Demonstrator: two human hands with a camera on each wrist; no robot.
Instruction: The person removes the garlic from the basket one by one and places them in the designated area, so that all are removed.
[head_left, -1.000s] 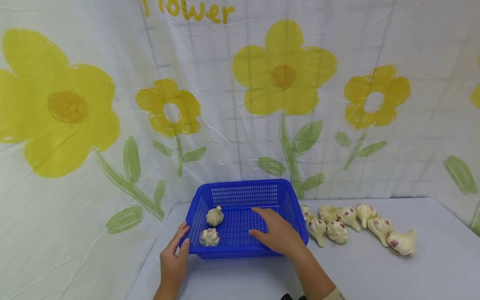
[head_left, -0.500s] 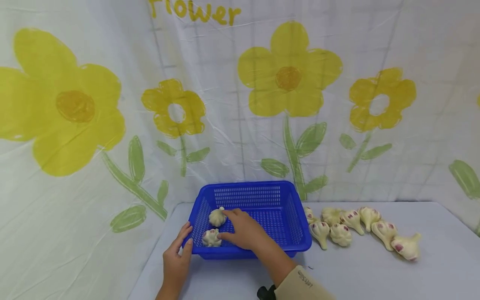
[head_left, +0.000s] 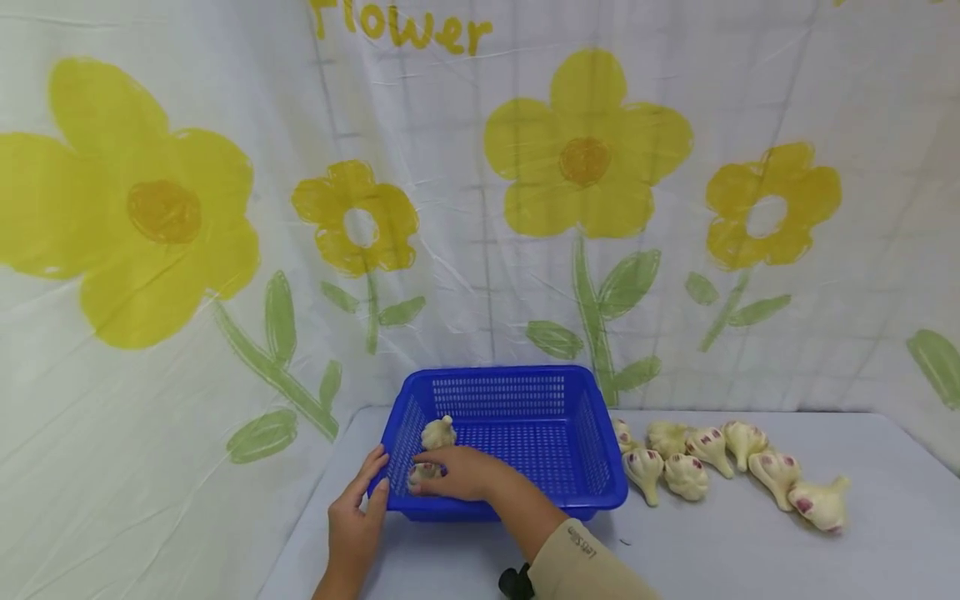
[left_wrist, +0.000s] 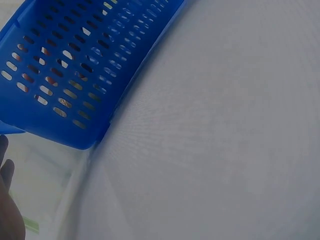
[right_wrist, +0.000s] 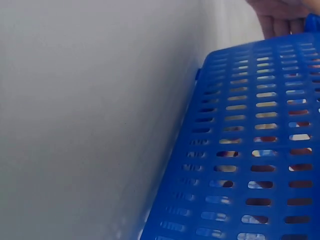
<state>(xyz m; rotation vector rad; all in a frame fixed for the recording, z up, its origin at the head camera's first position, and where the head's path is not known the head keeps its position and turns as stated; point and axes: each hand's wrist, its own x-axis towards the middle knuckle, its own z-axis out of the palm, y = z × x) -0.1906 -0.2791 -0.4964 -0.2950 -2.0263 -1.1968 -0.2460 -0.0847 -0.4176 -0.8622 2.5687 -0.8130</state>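
In the head view a blue basket (head_left: 517, 502) with slotted walls stands on the table. My right hand (head_left: 468, 472) reaches over its front rim and grips a garlic bulb (head_left: 424, 475) near the front left corner, fingers beyond it and thumb in front; the hand covers part of the bulb. Just behind lies a second garlic bulb (head_left: 439, 432) with its stem up. My left hand (head_left: 356, 521) rests fairly straight fingers and thumb against the basket's left rim by the front corner. The right wrist view shows its fingers (right_wrist: 281, 27) at the basket's edge.
Right of the basket, several garlic bulbs (head_left: 708, 458) lie in a loose cluster on the white tabletop (head_left: 720, 558). A white cloth backdrop with yellow flowers (head_left: 588, 158) hangs close behind the basket.
My right hand has moved left across the basket, and its fingers have closed round the front bulb. The left hand stays on the rim. The whole head view shifts slightly.
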